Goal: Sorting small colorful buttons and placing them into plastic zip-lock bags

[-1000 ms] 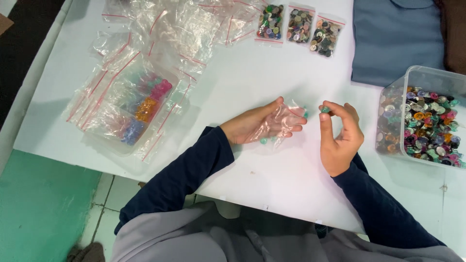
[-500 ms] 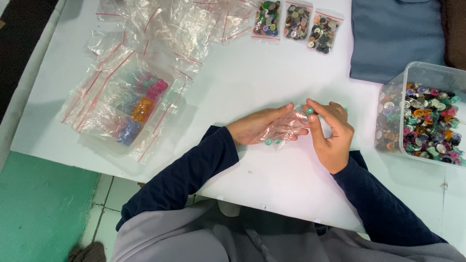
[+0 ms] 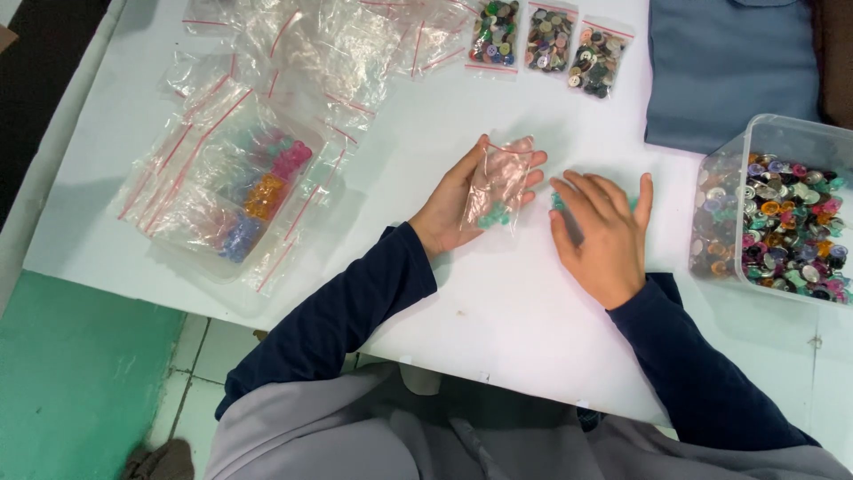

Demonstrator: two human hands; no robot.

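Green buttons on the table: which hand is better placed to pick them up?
Probably the right hand: it lies palm-down over the green buttons. The left hand already holds a small clear bag.

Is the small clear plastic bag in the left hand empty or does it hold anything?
Not empty: the small clear plastic bag on the left hand holds a few green buttons at its bottom.

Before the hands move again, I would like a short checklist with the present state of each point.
1. Left hand holds the small clear plastic zip bag: ok.
2. Bag mouth open: cannot tell.
3. Teal-green buttons already in the bag: ok.
4. Right hand flat on the white table, covering loose teal buttons: ok.
5. Clear plastic box of mixed coloured buttons beside the right hand: ok.
6. Number of buttons under the palm: cannot tell.
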